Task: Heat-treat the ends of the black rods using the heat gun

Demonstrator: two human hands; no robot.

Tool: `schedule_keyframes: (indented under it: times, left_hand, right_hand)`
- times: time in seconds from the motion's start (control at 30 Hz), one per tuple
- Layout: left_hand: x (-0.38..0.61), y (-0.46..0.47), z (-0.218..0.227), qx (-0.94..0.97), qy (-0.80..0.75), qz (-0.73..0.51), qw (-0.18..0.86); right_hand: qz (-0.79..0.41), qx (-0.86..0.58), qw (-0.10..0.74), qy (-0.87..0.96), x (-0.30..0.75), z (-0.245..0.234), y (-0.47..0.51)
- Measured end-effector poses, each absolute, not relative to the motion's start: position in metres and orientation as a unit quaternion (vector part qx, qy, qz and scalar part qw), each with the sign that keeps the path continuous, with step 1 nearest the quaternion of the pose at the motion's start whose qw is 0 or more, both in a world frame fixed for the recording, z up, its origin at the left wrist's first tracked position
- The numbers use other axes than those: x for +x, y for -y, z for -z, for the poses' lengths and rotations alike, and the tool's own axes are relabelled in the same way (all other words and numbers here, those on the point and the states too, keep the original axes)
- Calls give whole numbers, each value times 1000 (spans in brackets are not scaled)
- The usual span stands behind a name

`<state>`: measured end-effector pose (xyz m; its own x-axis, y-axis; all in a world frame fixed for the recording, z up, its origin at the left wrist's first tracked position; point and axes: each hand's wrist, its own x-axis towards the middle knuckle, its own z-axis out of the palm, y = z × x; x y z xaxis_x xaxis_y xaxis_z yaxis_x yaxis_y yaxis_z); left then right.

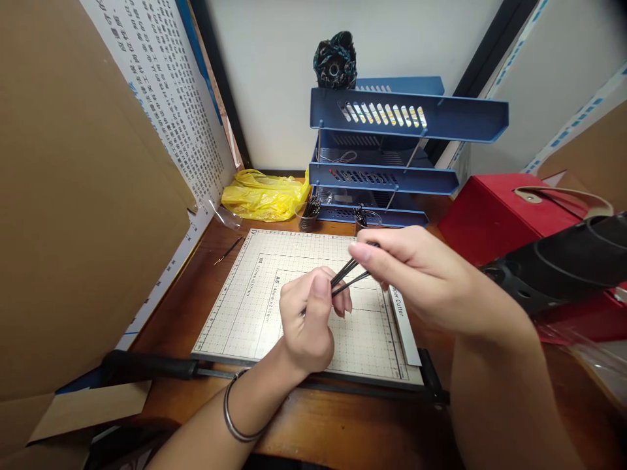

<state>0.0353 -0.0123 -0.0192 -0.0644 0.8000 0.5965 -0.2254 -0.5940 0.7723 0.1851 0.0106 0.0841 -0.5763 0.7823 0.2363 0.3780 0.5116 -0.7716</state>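
My left hand (308, 316) is closed in a loose fist above a white gridded paper cutter board (235, 307), gripping one end of several thin black strips (349, 277). My right hand (416, 274) pinches the other end of those black strips between thumb and fingers, just above and right of my left hand. A thin bracelet sits on my left wrist. The strips run slanted between the two hands.
The cutter's black handle (142, 367) lies along the near edge. A blue stacked paper tray (392, 140) stands behind, with small cups of black pieces (308, 215) and a yellow plastic bag (262, 194). Cardboard (73, 196) walls the left; a red box (494, 212) is right.
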Motion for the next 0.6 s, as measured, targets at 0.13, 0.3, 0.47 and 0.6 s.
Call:
schedule_keyframes:
  times: [0.13, 0.3, 0.47, 0.6]
  left_hand:
    - [35, 11, 17, 556, -303, -660, 405]
    - [34, 8, 10, 522, -394, -630, 419]
    - [34, 4, 9, 492, -401, -642, 430]
    - [34, 3, 12, 485, -430, -645, 404]
  right_hand:
    - [-292, -409, 302, 810, 191, -81, -15]
    - [-198, -491, 390, 754, 191, -77, -16]
    - [-225, -434, 270, 830, 186, -80, -2]
    - [-246, -413, 186, 857, 171, -72, 2]
